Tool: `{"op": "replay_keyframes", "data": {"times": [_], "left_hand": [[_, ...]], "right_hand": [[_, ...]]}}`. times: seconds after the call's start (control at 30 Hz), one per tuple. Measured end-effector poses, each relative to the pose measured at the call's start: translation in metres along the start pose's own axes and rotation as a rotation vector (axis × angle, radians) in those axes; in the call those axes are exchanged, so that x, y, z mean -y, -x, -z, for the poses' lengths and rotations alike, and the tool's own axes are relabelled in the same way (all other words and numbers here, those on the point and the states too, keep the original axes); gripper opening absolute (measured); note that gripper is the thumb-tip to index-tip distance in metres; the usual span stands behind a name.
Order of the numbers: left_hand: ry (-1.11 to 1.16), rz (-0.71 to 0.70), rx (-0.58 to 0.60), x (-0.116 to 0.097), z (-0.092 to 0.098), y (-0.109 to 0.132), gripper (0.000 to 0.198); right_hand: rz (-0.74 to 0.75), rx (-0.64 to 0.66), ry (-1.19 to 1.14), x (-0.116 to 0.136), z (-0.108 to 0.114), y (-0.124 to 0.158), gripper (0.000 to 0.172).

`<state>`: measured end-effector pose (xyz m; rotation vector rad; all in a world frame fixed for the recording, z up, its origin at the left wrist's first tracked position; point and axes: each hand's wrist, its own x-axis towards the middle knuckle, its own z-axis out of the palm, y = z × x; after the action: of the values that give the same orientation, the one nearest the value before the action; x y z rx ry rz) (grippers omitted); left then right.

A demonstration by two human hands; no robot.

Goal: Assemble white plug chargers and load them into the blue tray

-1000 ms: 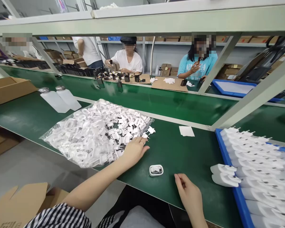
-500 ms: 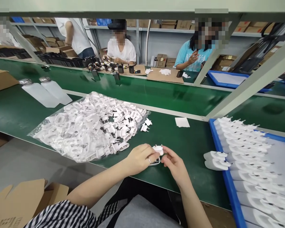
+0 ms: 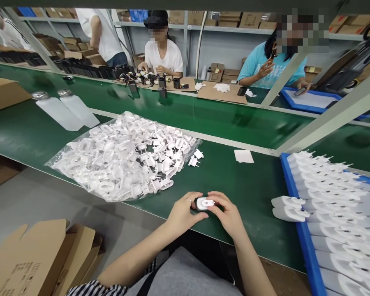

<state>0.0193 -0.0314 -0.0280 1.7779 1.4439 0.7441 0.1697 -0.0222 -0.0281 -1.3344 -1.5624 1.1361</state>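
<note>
Both of my hands meet over the near edge of the green bench point(image 3: 253, 193). My left hand point(image 3: 182, 211) and my right hand point(image 3: 229, 212) pinch a small white plug part point(image 3: 204, 203) between their fingertips, pressed down where a small white fixture lay; the fixture is hidden under it. A clear bag heaped with white plug parts point(image 3: 123, 158) lies to the left, its open mouth toward my hands. Two loose plug pieces point(image 3: 195, 158) lie just outside it.
A blue tray point(image 3: 299, 230) with rows of finished white plugs sits at the right, two white plugs point(image 3: 288, 207) beside it. Two white bottles point(image 3: 66, 109) stand at the back left, a white paper slip point(image 3: 243, 156) at mid-bench. Cardboard boxes point(image 3: 40, 259) below. Other people work across the conveyor.
My left hand left the bag with a white plug part and came to the small fixture. My right hand moved in from the right; both now hold the part down there.
</note>
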Motion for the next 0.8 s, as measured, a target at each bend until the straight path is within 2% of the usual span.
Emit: {"op": "replay_keyframes", "data": {"times": [0.2,0.37,0.53,0.67,0.8], "left_hand": [[0.083,0.007,-0.04,-0.002,-0.004,-0.004,0.025],[0.081,-0.059,-0.015,0.0,0.001,-0.005,0.027],[0.033,-0.108,0.048,-0.001,0.009,-0.006,0.027],[-0.25,-0.044,0.13,-0.016,0.017,-0.009,0.03],[-0.63,0.067,0.327,-0.043,0.023,-0.021,0.024]], "right_hand": [[0.008,-0.002,0.059,0.0,0.0,0.001,0.014],[0.014,0.028,0.18,0.006,0.003,0.003,0.019],[-0.006,0.113,0.379,0.017,0.007,0.003,0.027],[0.0,0.216,0.561,0.029,0.012,-0.001,0.027],[0.014,0.318,0.808,0.045,0.011,-0.008,0.03]]}}
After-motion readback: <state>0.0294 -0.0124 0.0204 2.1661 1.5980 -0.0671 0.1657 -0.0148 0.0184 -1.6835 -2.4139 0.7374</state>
